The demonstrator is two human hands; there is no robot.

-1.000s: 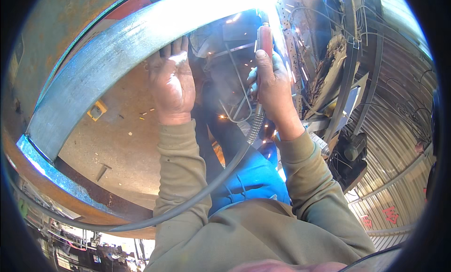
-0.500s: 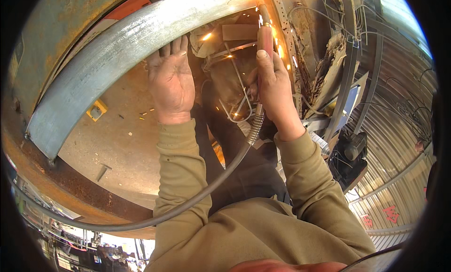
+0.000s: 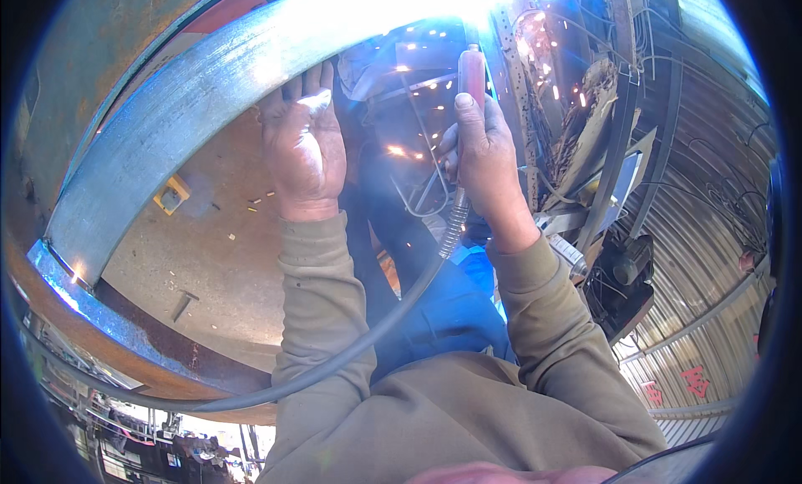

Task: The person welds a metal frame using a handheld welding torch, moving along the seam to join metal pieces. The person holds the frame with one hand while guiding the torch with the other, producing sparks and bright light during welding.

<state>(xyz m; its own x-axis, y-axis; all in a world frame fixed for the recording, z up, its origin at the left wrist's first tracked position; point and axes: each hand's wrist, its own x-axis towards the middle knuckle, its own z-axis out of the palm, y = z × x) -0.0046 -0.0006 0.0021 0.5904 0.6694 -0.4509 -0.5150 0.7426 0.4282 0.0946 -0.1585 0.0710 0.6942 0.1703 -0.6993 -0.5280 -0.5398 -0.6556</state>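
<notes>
My right hand (image 3: 489, 154) is closed round the red handle of a welding torch (image 3: 471, 73), thumb along its top. A spring-sleeved cable runs down from the handle and curves left across my left forearm. The torch's tip is lost in a blinding white-blue arc at the right end of a grey metal beam (image 3: 180, 108). Below the beam, my left hand (image 3: 309, 154) is palm up with fingers stretched out. Its fingertips go out of sight at the beam's lower edge; whether they touch it, I cannot tell.
A rusty steel edge (image 3: 159, 350) curves along the left, meeting the beam's lower end. On the floor are a yellow piece (image 3: 171, 197) and a small T-shaped metal piece (image 3: 184, 304). Sparks scatter about a bent metal rod frame (image 3: 426, 208). Metal uprights (image 3: 622, 125) stand to the right.
A small orange glow at the torch's tip has become a large white-blue arc with more sparks and haze. Blue light now falls on the beam, left palm and trousers. Both hands have hardly moved.
</notes>
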